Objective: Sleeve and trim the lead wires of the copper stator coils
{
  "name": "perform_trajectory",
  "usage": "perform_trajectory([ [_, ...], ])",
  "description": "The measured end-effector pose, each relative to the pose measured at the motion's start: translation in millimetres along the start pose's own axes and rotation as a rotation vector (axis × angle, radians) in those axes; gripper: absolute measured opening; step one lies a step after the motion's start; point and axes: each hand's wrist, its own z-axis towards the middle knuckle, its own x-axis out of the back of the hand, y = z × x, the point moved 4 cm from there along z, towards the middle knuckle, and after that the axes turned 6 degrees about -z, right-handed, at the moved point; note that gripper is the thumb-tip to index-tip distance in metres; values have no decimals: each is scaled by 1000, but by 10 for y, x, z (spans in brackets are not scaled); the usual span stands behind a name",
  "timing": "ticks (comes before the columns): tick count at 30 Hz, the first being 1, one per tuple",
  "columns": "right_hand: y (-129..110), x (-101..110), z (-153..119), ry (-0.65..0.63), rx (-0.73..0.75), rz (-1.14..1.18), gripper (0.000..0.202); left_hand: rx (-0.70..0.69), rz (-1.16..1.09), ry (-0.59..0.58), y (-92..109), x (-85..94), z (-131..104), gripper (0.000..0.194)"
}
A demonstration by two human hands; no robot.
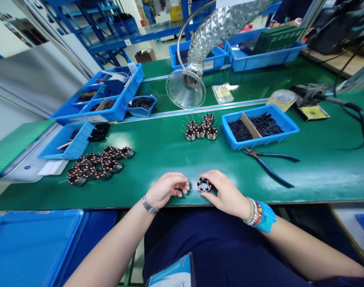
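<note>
"How many hands are working, and what are they holding?"

"Two bare hands. The right hand (pixel 228 197) is clamping thumb and fingers on one wire coil (pixel 203 191). The left hand (pixel 167 189) is curling its fingers just beside that coil; I cannot tell whether they are pinching something thin."

"Where is the coil?"

"It is facing upward, showing its round hole, on the near left side of the divided blue tray (pixel 267 140), close to the front edge of the green table (pixel 158 147). One card strip (pixel 250 124) is splitting that tray into two compartments, both holding black sticks too many to count."

"Are more coils standing nearby?"

"Six coils (pixel 200 132) are standing just left of the tray, forming rows of three, two and one. More than ten others are crowding together in a pile (pixel 104 160) far left of it, overlapping too closely for an exact count."

"And the rest?"

"One pair of pliers (pixel 270 170) is lying in front of the tray, its two handles spreading apart. One roll of tape (pixel 276 104) is resting behind it. One clear cone (pixel 182 93) is hanging behind and left of it, on one silver hose (pixel 210 38)."
</note>
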Motion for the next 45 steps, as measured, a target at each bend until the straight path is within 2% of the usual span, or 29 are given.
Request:
perform_trajectory([
  [14,-4,9,0,-14,-6,-16,35,-45,-63,35,3,-21,0,10],
  [18,2,10,-9,-2,-24,-8,34,-205,-72,100,30,101,-44,12],
  [19,3,10,-11,4,-27,-7,34,-267,-1,136,37,133,-71,14],
  [21,2,7,-11,13,-30,-10,33,-426,282,185,50,145,-140,15],
  [24,-3,-2,-10,21,-22,-17,32,-740,844,152,33,-3,-237,22],
  [26,-5,-4,-11,32,-15,-22,33,-912,1123,139,0,-119,-264,23],
  [28,-5,-5,-13,40,-12,-32,34,-1008,1293,164,-4,-190,-259,17],
  [31,-8,-5,-15,38,-17,-47,34,-1066,1376,148,62,-225,-258,18],
  [34,-19,1,-15,42,-18,-55,32,-1024,1279,60,157,-185,-290,18],
  [36,-25,5,-17,48,-19,-64,30,-939,1124,60,217,-115,-311,17],
  [38,-27,6,-19,52,-21,-70,29,-809,958,137,249,-21,-313,17],
  [40,-25,2,-22,49,-24,-73,29,-622,803,188,223,56,-286,18],
  [43,-20,-6,-23,39,-29,-78,28,-356,616,113,112,62,-221,21],
  [45,-21,-5,-22,43,-30,-81,28,-283,559,67,67,26,-189,23],
])
